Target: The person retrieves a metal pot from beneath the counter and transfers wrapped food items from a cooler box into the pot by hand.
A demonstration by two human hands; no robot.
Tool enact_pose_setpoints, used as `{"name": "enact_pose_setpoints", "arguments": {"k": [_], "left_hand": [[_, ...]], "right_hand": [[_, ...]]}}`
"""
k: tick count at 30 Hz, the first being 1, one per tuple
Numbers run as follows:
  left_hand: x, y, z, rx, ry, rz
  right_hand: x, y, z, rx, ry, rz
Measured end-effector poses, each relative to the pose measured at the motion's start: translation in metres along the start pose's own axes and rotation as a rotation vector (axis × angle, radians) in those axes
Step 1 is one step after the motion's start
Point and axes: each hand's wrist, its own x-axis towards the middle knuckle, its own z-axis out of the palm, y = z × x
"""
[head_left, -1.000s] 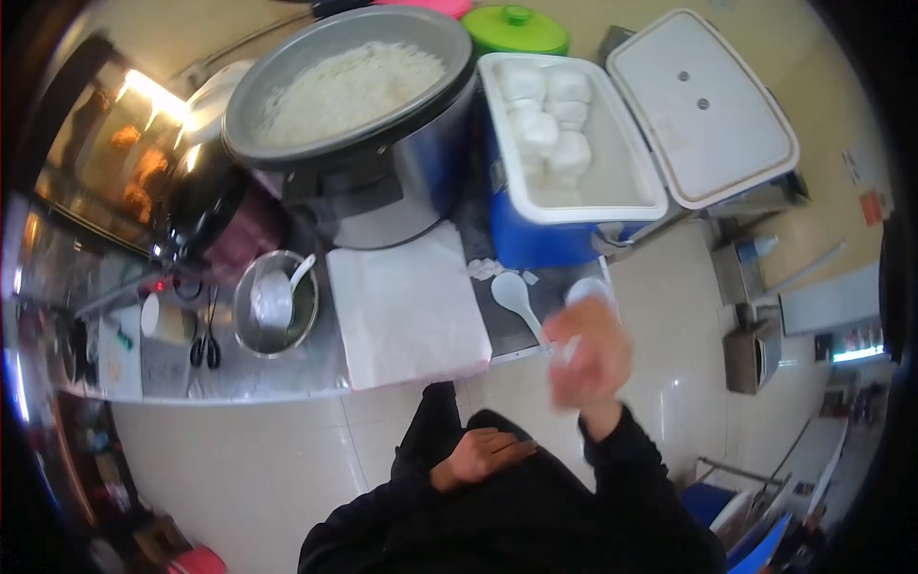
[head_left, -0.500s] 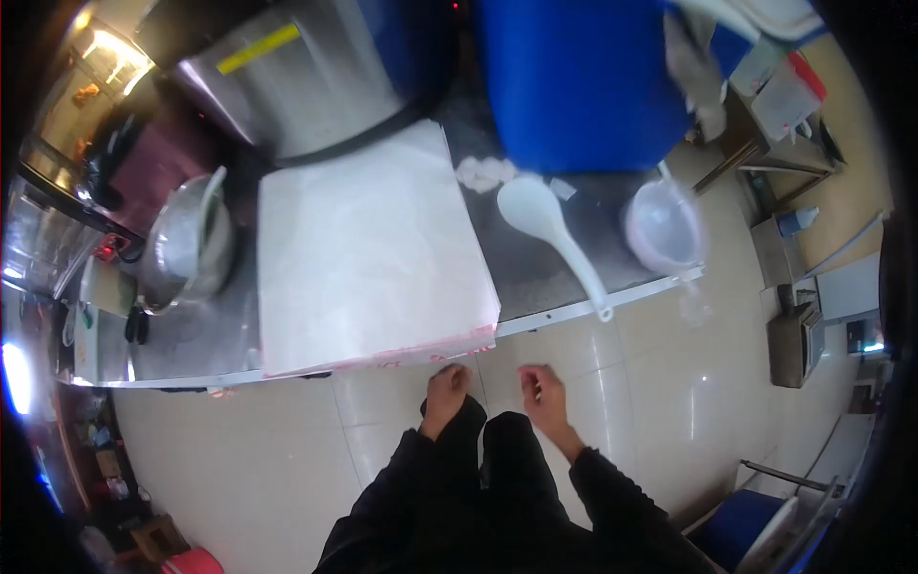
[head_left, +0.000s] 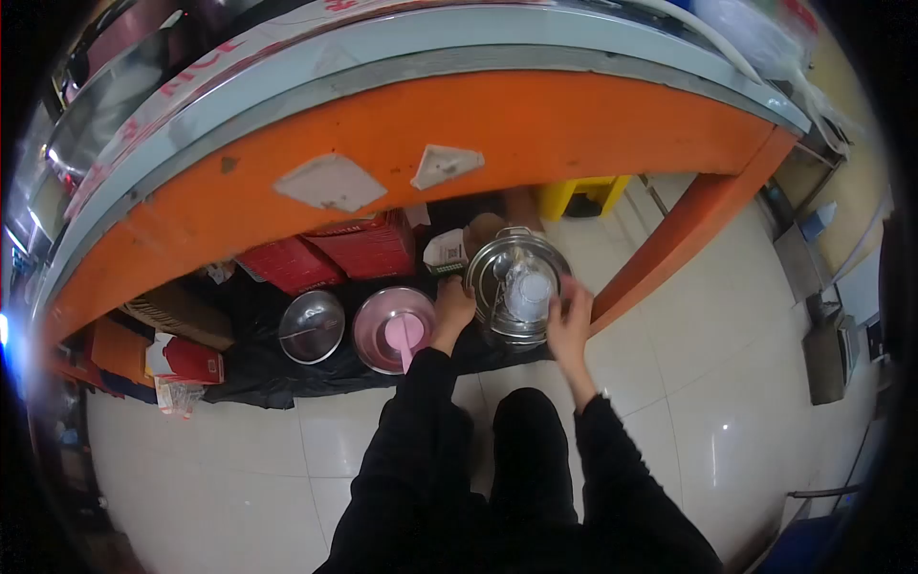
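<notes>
Position left hand [head_left: 453, 311] at the left rim of the metal pot [head_left: 486, 275], beneath the orange panel [head_left: 535, 115] and beside the pink basin [head_left: 387, 308], with right hand [head_left: 571, 330] close to the opposite rim. Left fingers curled, right fingers blurred and loosely parted; cannot tell whether grasping anything. Preferably support evenly, keeping the white cup [head_left: 529, 295] inside steady.

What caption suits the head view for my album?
Left hand and right hand at a round metal vessel beneath an orange-fronted counter, near a bowl holding a pink scoop.
</notes>
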Motion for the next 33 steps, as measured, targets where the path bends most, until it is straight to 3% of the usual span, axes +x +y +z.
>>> {"name": "enact_pose_setpoints", "arguments": {"k": [3, 5, 8, 12, 16, 20, 26, 30, 33], "left_hand": [[0.009, -0.027, 0.014, -0.132, -0.094, -0.027], [0.007, -0.026, 0.015, -0.254, -0.108, -0.094], [0.014, -0.022, 0.019, -0.348, -0.083, -0.297], [0.014, -0.012, 0.011, -0.237, -0.065, -0.317], [0.011, 0.001, 0.002, -0.452, -0.028, -0.335], [0.021, -0.009, 0.008, -0.579, -0.162, -0.354], [0.021, 0.007, -0.005, -0.672, -0.226, -0.389], [0.022, -0.001, -0.007, -0.641, -0.235, -0.41], [0.016, 0.007, -0.02, -0.637, -0.233, -0.427]], "right_hand": [[-0.059, -0.001, 0.014, 0.154, 0.246, 0.248], [-0.074, 0.02, 0.034, 0.228, 0.359, 0.532], [-0.068, 0.045, 0.041, 0.333, 0.217, 0.64], [-0.072, 0.058, 0.052, 0.284, 0.264, 0.524], [-0.069, 0.059, 0.05, 0.311, 0.22, 0.503], [-0.072, 0.053, 0.047, 0.211, 0.196, 0.388], [-0.079, 0.049, 0.044, 0.432, 0.185, 0.54], [-0.084, 0.051, 0.035, 0.355, 0.294, 0.498], [-0.074, 0.024, 0.015, 0.232, 0.285, 0.339]]}}
